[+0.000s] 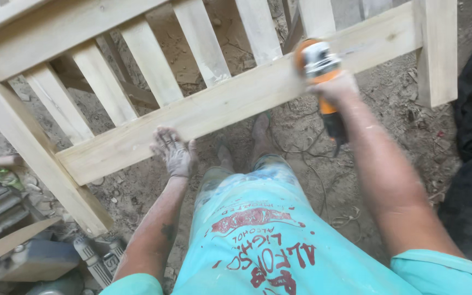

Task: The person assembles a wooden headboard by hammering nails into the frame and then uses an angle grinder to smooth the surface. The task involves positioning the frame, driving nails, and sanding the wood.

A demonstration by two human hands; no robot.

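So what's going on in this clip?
A person stands over a pale wooden slatted frame above dusty ground. The right hand grips an orange and grey handheld power sander, whose head is pressed against the frame's long lower rail. The left hand, coated in dust, rests flat on the same rail further along, fingers spread. A thin black cord trails from the sander across the dirt. Grey tools lie at lower left.

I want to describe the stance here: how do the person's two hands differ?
The left hand lies flat and open on the wooden rail, holding nothing; the right hand is closed around an orange sander. The left sits nearer the body, the right reaches further along the rail. Both are bare and dusty.
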